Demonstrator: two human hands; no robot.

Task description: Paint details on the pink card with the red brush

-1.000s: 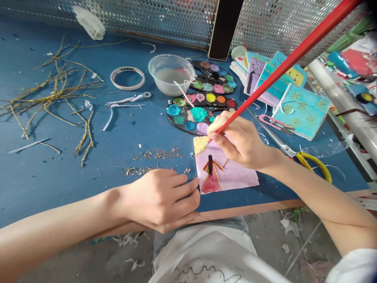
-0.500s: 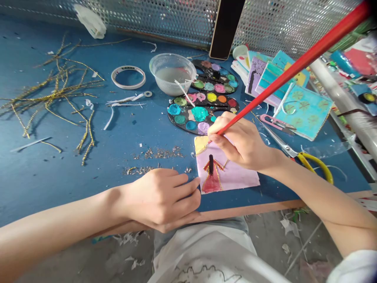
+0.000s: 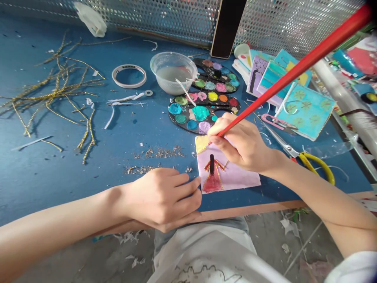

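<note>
My right hand [image 3: 238, 143] is closed round a long red brush [image 3: 282, 78], its low end at the yellow corner of a lilac card [image 3: 238, 175]. A red-dressed figure with black hair and gold trim is on the card. My left hand [image 3: 165, 198] rests at the table's front edge, fingers curled and fingertips by the card's left side; whether it holds anything is hidden. Just behind the card lies a paint palette [image 3: 191, 118] with several colours, and a second palette [image 3: 216, 76] sits farther back. A clear bowl [image 3: 173, 72] of cloudy water stands beside them.
Gold twisted cords [image 3: 55, 92] spread over the blue table's left side. A tape roll [image 3: 129, 76] sits left of the bowl. Yellow-handled scissors [image 3: 316, 167], a pink cutter [image 3: 278, 122] and painted cards [image 3: 306, 110] lie at the right. Small scraps [image 3: 160, 152] are near the card.
The whole view has shifted very slightly. Both hands, the brush and the card keep nearly the same places relative to one another.
</note>
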